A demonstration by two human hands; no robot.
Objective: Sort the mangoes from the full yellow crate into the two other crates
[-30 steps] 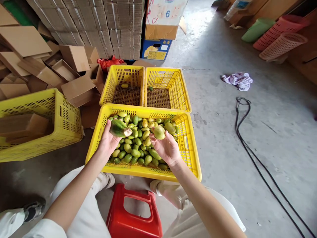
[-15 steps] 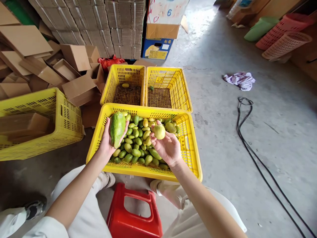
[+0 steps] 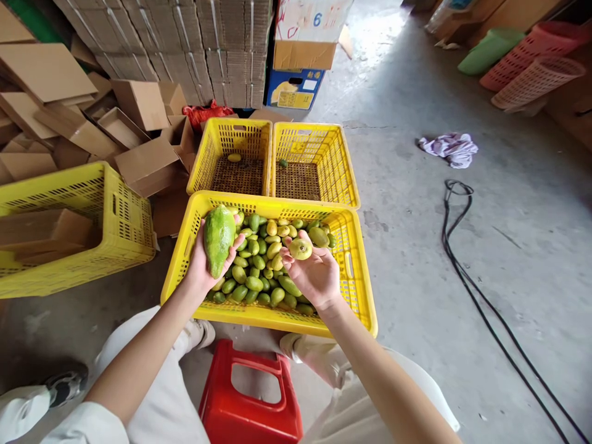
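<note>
My left hand [image 3: 198, 271] cradles a large green papaya [image 3: 219, 239] in its palm, with the fingertips showing along its right side. In the fingers of my right hand [image 3: 319, 279] is a small, round yellow-green fruit [image 3: 301, 249], its stem-end spot turned up toward me. Both hands are over a yellow plastic crate [image 3: 272, 320], which holds many small oval green and yellow fruits [image 3: 254, 284]. A larger yellow-green fruit [image 3: 318, 237] lies among them, just beyond my right hand.
Behind stand two more yellow crates, the left one [image 3: 198, 157] with one yellow fruit, the right one [image 3: 349, 166] with one green fruit. Cardboard boxes [image 3: 148, 163] and another crate [image 3: 129, 231] are at left. A red stool [image 3: 250, 413] stands below; a black cable [image 3: 467, 277] lies at right.
In my right hand the small fruit has turned, so its spotted end now faces up. The left hand's fingers have spread slightly and the papaya has tilted a little.
</note>
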